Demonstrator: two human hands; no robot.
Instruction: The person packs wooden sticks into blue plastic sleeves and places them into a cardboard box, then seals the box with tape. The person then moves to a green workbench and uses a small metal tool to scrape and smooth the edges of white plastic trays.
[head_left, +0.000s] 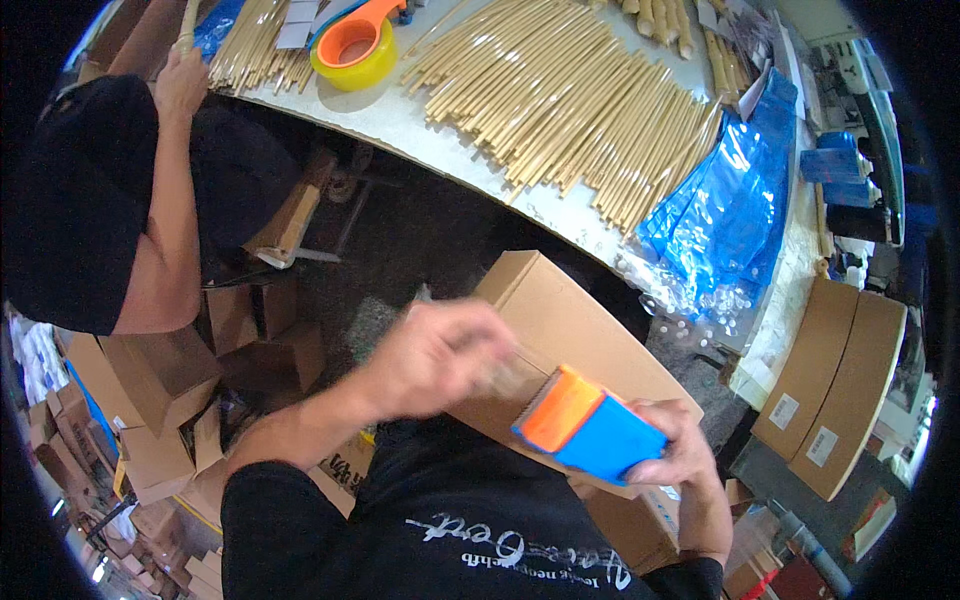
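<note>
My right hand (671, 446) grips a blue and orange block-like object (589, 427) by its blue end. A dark, ridged-looking edge runs along its orange end; its exact kind is unclear. Left of it, my left hand (442, 356) is blurred, with fingers curled near a small pale, translucent patch; whether it holds anything cannot be told. Beneath both hands lies a long closed cardboard box (600, 322), tilted across the front of my black shirt.
The white table (360, 120) holds bamboo sticks (562, 105), blue plastic bags (720, 210) and a yellow tape roll (367, 71) with an orange dispenser. A co-worker's hand (182, 82) is at upper left, holding a stick. Cardboard boxes (142, 375) stand lower left; flat cartons (829, 382) stand right.
</note>
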